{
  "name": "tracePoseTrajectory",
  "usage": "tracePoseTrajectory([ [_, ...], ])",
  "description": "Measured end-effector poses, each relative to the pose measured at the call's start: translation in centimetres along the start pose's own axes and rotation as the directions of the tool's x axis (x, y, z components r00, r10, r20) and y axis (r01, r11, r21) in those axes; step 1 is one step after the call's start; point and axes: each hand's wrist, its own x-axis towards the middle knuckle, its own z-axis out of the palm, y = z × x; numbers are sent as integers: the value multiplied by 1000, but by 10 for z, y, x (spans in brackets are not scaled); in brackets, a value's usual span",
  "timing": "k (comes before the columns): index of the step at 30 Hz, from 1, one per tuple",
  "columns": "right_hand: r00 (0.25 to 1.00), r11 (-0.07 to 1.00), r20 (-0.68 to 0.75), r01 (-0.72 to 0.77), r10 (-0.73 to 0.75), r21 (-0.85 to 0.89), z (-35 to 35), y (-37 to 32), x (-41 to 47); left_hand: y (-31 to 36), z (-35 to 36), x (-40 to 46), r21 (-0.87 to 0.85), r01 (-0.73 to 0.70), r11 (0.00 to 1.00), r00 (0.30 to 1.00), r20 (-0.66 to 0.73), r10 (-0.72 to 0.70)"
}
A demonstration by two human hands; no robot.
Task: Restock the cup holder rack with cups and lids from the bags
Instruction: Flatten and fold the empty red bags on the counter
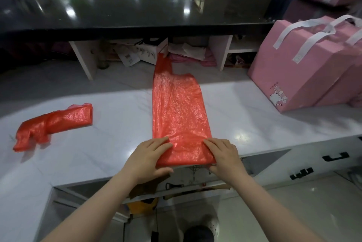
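White marble counter [244, 108] carries a flattened red bag [176, 108], its handle end reaching under a dark shelf [137, 16] where clutter is hard to make out. Both hands [150, 155] [223, 155] pinch the bag's folded near edge. A second bag [52, 122] lies crumpled left. No cups or lids show.

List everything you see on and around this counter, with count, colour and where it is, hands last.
flat plastic bag: 1, red, spread lengthwise mid-counter, near end folded over
rolled plastic bag: 1, red, left on the counter
gift boxes: at least 3, pink with white straps, right side
counter: 1, white marble-look
raised ledge: 1, glossy black, behind
left hand: 1, gripping the fold's left end
right hand: 1, gripping the fold's right end
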Motion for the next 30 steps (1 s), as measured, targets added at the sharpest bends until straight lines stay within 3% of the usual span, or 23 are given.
tracePoseTrajectory([
  [4, 1000, 983, 28, 8, -13, 181, -12, 10, -1, -10, -3, -9, -167, 23, 986, 999, -35, -29],
  [8, 985, 920, 55, -175, 166, 351, -21, 7, 7, -13, -6, -4, -228, 90, 969, 995, -26, -98],
  [11, 948, 839, 3, -284, 319, 465, -24, 0, 16, -7, -8, 2, -391, 220, 894, 949, -126, -288],
  [15, 877, 694, 44, -408, 478, 593, -22, -8, 24, -2, -8, 7, -580, 320, 749, 867, -141, -478],
  [19, 843, 646, 87, -469, 531, 602, -19, -12, 28, -1, -7, 8, -632, 334, 699, 833, -150, -533],
  [25, 851, 717, 68, -480, 521, 505, -20, -15, 32, 1, -2, 10, -515, 341, 786, 826, -235, -512],
  [30, 789, 582, 42, -488, 614, 650, -24, -21, 39, 2, -1, 7, -603, 376, 704, 783, -199, -589],
])
